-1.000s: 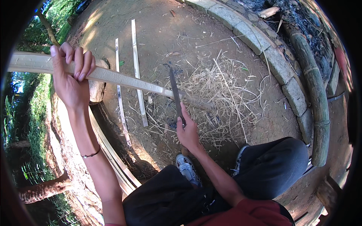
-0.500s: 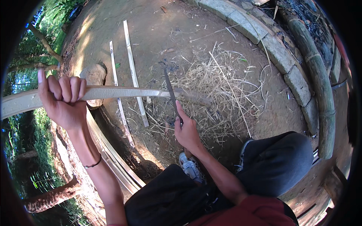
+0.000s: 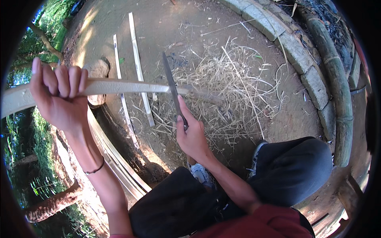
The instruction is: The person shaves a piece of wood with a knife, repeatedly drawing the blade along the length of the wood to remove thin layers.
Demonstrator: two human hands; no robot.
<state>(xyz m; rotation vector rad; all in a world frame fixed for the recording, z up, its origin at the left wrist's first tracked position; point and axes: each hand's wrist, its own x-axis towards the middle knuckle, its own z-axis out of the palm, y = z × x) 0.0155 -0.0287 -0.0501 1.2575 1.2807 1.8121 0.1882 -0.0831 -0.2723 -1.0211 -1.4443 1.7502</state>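
My left hand [image 3: 59, 97] is wrapped around a long pale bamboo strip [image 3: 127, 86] and holds it roughly level at the left. The strip runs right, and its far end tapers over a heap of dry shavings [image 3: 230, 91]. My right hand [image 3: 192, 135] grips the handle of a long dark knife [image 3: 170, 85]. The blade points away from me and crosses the strip near its middle, touching it. A dark cord sits on my left wrist.
Two split bamboo slats [image 3: 137, 67] lie on the bare dirt beyond the strip. A stone [image 3: 97, 71] sits behind my left hand. Longer bamboo strips [image 3: 115, 158] lie along the ground at lower left. A curved stone kerb [image 3: 293, 47] and thick bamboo poles [image 3: 337, 79] border the right side.
My left hand with the strip has come lower and closer to me. The knife in my right hand stays against the strip, and the view has shifted slightly.
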